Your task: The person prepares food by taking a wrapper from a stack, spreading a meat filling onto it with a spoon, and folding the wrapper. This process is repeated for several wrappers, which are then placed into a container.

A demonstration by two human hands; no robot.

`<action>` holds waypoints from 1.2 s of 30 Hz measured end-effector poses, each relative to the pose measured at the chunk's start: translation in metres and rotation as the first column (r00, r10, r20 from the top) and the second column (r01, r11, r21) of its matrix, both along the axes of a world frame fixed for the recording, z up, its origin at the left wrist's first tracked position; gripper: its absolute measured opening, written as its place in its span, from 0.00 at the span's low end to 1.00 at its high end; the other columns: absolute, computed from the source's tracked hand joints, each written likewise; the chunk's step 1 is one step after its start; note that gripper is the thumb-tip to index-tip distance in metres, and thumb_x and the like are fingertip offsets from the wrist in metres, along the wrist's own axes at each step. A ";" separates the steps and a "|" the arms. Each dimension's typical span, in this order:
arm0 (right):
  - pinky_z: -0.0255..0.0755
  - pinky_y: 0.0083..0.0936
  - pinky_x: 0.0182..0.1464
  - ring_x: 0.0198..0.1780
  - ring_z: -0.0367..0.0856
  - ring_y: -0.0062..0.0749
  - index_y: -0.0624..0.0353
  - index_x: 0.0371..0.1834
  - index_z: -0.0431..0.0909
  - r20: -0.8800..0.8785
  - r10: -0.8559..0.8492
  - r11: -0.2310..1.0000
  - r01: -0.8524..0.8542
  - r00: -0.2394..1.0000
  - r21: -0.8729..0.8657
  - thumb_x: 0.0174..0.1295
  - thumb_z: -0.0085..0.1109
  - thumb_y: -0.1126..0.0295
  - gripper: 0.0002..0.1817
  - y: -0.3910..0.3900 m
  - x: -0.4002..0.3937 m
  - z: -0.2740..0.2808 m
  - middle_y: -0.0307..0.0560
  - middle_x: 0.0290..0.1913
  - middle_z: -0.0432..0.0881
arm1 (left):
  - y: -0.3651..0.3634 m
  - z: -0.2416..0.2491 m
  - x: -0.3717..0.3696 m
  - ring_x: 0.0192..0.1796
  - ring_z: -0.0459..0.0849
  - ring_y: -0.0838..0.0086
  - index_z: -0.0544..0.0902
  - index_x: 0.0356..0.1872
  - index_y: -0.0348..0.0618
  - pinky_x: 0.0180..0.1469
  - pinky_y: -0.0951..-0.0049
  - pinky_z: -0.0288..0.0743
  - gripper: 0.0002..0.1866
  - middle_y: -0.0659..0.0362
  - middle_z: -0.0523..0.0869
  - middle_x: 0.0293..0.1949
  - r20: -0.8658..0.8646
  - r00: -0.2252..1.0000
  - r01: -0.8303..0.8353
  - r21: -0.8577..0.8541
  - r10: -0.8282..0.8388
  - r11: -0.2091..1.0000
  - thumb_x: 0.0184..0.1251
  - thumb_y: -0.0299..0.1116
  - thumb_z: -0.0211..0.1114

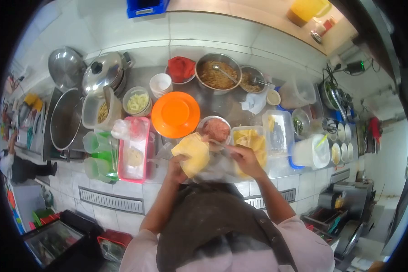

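Note:
My left hand (177,168) is closed on the lower left edge of a yellow wrapper sheet (192,152), which lies spread over the fingers. In my right hand (246,159) is a thin utensil (223,145), its tip reaching the wrapper's upper right side; the shape of its end is blurred. Just beyond both hands stands a bowl of pink minced meat (216,129). More yellow sheets (250,141) lie in a clear container beside my right hand. An upside-down orange plate or lid (175,114) sits behind my left hand.
A pink tray (146,167) and green-tinted containers (95,143) stand at the left. Farther back are a steel bowl of brown filling (218,75), white cups (161,84) and a large pot (68,120). At right is a white tub (310,152). Another person (25,165) is far left.

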State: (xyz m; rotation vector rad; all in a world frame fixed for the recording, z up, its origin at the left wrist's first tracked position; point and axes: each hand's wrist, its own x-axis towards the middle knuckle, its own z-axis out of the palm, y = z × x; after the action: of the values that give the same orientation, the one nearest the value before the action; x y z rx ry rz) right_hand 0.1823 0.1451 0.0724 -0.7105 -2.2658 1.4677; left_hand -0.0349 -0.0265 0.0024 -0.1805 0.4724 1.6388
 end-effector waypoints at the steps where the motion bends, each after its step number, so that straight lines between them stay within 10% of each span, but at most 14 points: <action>1: 0.74 0.26 0.42 0.37 0.81 0.30 0.60 0.58 0.81 -0.007 -0.021 1.000 0.021 1.000 0.001 0.66 0.56 0.82 0.18 -0.004 -0.003 -0.001 0.46 0.35 0.81 | 0.004 0.003 0.004 0.61 0.82 0.49 0.69 0.67 0.31 0.65 0.49 0.77 0.32 0.44 0.80 0.60 0.011 0.999 0.035 0.000 -0.035 0.999 0.57 0.25 0.58; 4: 0.75 0.31 0.42 0.39 0.79 0.44 0.57 0.59 0.82 -0.111 0.041 0.983 -0.020 0.993 0.185 0.57 0.58 0.85 0.25 -0.015 -0.011 -0.004 0.50 0.36 0.78 | 0.014 0.009 0.012 0.60 0.82 0.48 0.69 0.66 0.30 0.66 0.49 0.76 0.32 0.43 0.80 0.60 -0.002 0.995 0.103 0.023 -0.103 0.994 0.57 0.26 0.58; 13: 0.75 0.31 0.40 0.38 0.78 0.38 0.57 0.55 0.85 -0.068 -0.002 0.728 0.048 0.998 0.684 0.50 0.62 0.82 0.25 -0.007 0.014 0.008 0.44 0.39 0.79 | 0.022 0.036 0.015 0.66 0.76 0.46 0.65 0.70 0.34 0.70 0.47 0.71 0.34 0.42 0.74 0.66 -0.006 0.995 0.100 0.194 -0.101 0.976 0.60 0.27 0.58; 36: 0.75 0.29 0.41 0.37 0.82 0.39 0.56 0.54 0.84 0.162 0.064 0.956 -0.107 0.985 0.274 0.63 0.59 0.79 0.16 0.015 0.002 0.071 0.48 0.36 0.82 | 0.019 0.034 0.014 0.65 0.79 0.53 0.64 0.72 0.37 0.67 0.52 0.74 0.27 0.44 0.76 0.65 -0.011 1.000 -0.022 0.175 0.024 0.984 0.81 0.42 0.47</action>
State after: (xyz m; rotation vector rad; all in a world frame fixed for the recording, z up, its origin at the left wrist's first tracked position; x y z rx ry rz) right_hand 0.1844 0.1604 0.1439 -0.6617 -2.5825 1.1226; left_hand -0.0209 -0.0073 0.0365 -0.0445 0.3351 1.6955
